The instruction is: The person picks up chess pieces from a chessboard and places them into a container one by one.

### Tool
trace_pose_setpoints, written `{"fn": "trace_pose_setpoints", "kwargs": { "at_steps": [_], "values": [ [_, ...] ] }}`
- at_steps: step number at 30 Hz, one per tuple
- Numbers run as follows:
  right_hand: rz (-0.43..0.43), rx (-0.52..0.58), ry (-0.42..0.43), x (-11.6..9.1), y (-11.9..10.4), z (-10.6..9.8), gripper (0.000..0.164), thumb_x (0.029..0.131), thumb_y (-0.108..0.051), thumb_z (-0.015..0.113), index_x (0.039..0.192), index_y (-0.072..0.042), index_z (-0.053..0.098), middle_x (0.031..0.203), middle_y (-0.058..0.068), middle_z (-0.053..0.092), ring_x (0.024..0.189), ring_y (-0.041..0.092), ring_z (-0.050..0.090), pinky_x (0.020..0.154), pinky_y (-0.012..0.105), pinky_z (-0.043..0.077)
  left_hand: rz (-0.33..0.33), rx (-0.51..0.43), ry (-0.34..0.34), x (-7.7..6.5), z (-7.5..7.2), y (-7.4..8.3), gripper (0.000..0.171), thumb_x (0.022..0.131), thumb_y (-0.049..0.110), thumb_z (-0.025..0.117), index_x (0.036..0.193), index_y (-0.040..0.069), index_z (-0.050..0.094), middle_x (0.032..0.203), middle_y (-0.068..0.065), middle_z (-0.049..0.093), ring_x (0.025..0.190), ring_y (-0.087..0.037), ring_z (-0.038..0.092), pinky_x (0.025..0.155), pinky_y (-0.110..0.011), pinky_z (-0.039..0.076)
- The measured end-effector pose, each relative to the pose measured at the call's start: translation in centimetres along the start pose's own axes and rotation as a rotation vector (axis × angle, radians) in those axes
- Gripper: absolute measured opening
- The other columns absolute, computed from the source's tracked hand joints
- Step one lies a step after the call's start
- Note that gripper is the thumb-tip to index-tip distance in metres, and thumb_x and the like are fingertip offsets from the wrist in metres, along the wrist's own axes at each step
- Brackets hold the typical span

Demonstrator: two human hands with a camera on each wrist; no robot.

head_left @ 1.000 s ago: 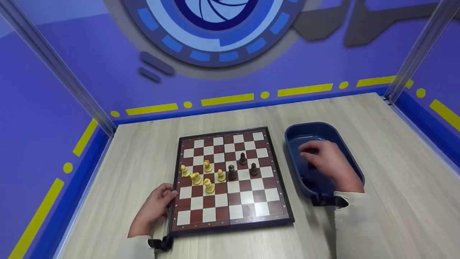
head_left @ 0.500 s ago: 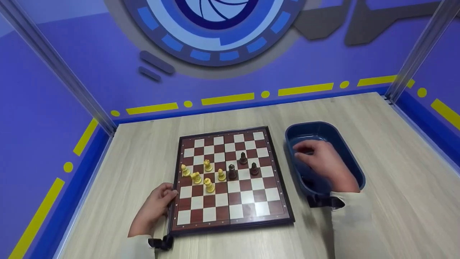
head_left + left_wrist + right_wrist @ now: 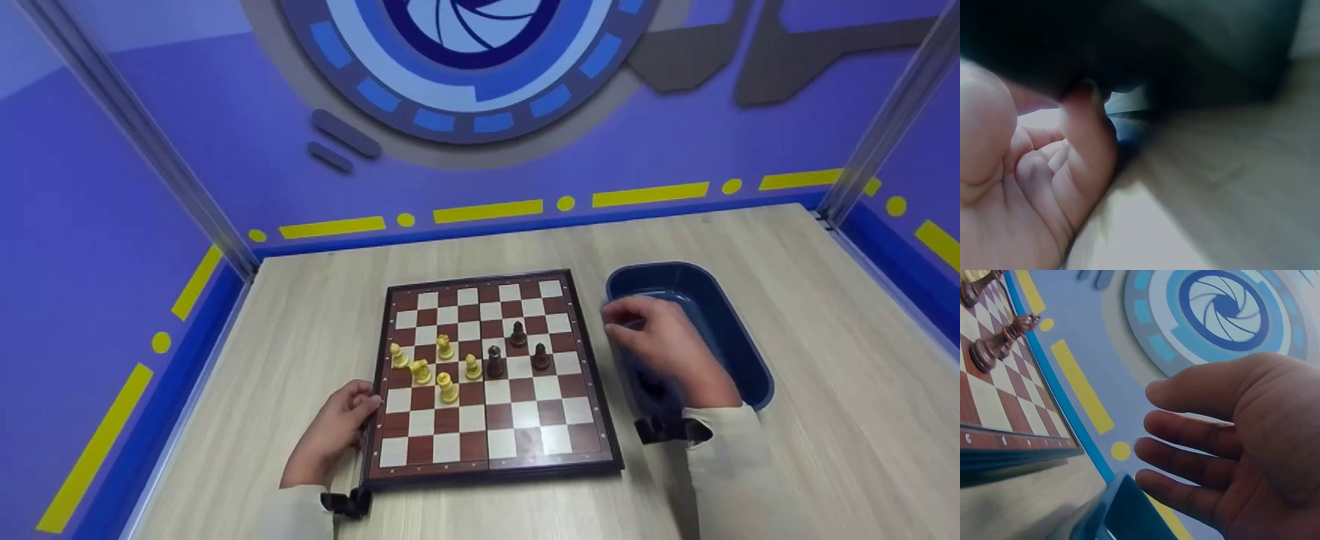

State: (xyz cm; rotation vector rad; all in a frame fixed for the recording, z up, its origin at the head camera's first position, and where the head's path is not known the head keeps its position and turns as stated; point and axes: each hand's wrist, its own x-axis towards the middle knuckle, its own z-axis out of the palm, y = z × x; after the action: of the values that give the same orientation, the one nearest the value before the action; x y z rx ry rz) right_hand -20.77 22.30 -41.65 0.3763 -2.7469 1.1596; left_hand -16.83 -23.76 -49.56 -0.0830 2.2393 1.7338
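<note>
A brown-and-white chessboard (image 3: 525, 415) lies on the table. My left hand (image 3: 335, 421) grips its left edge, and in the left wrist view its curled fingers (image 3: 1086, 146) press against the board's dark underside. Several cream chess pieces (image 3: 448, 388) stand on the left half of the board. To their right stand three dark chess pieces, the tallest (image 3: 495, 361) beside a cream pawn (image 3: 472, 366). My right hand (image 3: 671, 345) hovers over the near-left side of a dark blue bin (image 3: 754, 360). In the right wrist view its bent fingers (image 3: 1190, 441) hold nothing.
A blue-purple panel (image 3: 510, 169) with yellow dashes stands behind the table, and side panels flank it. The bin sits a short way right of the board. My right forearm and hand hide part of the bin's inside.
My right hand has moved left, from over the middle of the bin to its left rim. My left hand stays on the board edge. The head view has shifted slightly.
</note>
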Motion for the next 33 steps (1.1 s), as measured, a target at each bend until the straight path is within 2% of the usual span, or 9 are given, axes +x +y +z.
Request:
{"fn": "trace_pose_setpoints", "kwargs": {
  "at_steps": [4,9,12,20,26,33],
  "values": [
    [-0.024,0.014,-0.014,0.6,-0.7,0.6,0.023,0.087,-0.011,0.07,0.11,-0.008,0.07,0.105,0.009,0.071,0.095,0.024,0.067,0.081,0.041,0.054,0.022,0.005,0.003,0.2,0.1,-0.2,0.03,0.101,0.015,0.05,0.123,-0.004,0.044,0.081,-0.001,0.062,0.058,-0.009,0.056,0.045,-0.024,0.045],
    [-0.026,0.088,-0.131,1.6,-1.4,0.9,0.025,0.089,-0.02,0.07,0.113,-0.013,0.069,0.111,0.008,0.07,0.099,0.022,0.066,0.084,0.038,0.052,0.031,-0.001,0.001,0.2,0.0,-0.4,0.029,0.101,0.013,0.05,0.122,-0.005,0.043,0.078,0.0,0.06,0.055,-0.008,0.053,0.044,-0.023,0.044],
    [-0.024,0.121,-0.167,2.0,-1.4,0.8,0.026,0.09,-0.023,0.069,0.114,-0.014,0.069,0.111,0.009,0.069,0.1,0.022,0.065,0.085,0.038,0.051,0.035,-0.004,-0.011,0.1,0.0,-0.4,0.029,0.101,0.014,0.05,0.121,-0.005,0.043,0.078,0.001,0.058,0.054,-0.008,0.052,0.044,-0.023,0.043],
    [-0.008,0.148,-0.156,2.1,-1.4,0.8,0.028,0.089,-0.023,0.07,0.114,-0.012,0.069,0.112,0.011,0.069,0.1,0.021,0.065,0.087,0.038,0.052,0.034,-0.007,0.002,0.1,0.0,-0.4,0.03,0.1,0.014,0.051,0.121,-0.006,0.043,0.078,0.002,0.059,0.054,-0.008,0.05,0.044,-0.022,0.041],
    [-0.012,0.159,-0.129,2.2,-1.9,1.8,0.023,0.088,-0.018,0.07,0.111,-0.016,0.07,0.108,0.005,0.07,0.099,0.02,0.064,0.087,0.04,0.052,0.02,0.002,0.015,0.1,0.1,-0.5,0.028,0.101,0.013,0.05,0.122,-0.004,0.044,0.08,0.0,0.062,0.055,-0.008,0.052,0.044,-0.023,0.042],
    [-0.062,0.12,-0.121,2.2,-2.3,3.4,0.024,0.087,-0.014,0.07,0.111,-0.011,0.07,0.105,0.006,0.07,0.097,0.021,0.064,0.087,0.041,0.054,0.015,-0.013,0.014,0.2,0.2,-0.6,0.028,0.1,0.014,0.05,0.121,-0.004,0.045,0.082,-0.001,0.063,0.058,-0.01,0.055,0.045,-0.024,0.043]
  ]
}}
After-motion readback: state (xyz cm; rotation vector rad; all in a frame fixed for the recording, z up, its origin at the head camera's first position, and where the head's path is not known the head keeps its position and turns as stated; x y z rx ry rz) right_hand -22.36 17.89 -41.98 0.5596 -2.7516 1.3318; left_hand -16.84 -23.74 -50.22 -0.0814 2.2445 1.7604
